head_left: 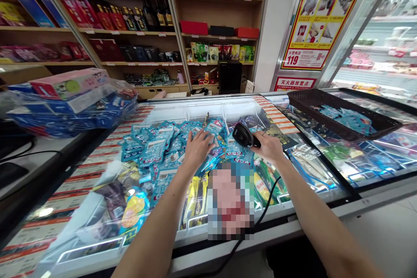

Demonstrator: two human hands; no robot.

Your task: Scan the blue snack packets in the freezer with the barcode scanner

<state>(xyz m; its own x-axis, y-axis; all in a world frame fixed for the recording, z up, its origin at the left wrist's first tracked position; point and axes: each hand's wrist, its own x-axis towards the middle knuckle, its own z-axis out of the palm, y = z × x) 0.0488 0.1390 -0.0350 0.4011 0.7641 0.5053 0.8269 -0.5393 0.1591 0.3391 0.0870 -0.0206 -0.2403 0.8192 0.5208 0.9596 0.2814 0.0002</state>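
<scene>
My right hand is wrapped round the handle of a black barcode scanner, whose head points left over small blue packets. Its cable runs down past the freezer's front edge. My left hand lies with fingers spread on the blue packets, left of the scanner; I see nothing gripped in it. The packets form a loose heap on the glass top of a chest freezer. Several show white barcode patches facing up.
Under the glass lie ice pops and other frozen packs. A dark brown basket with more blue packets stands at right. At left, boxes wrapped in plastic are stacked. Shelves of boxes and bottles line the back. A blurred patch covers the front middle.
</scene>
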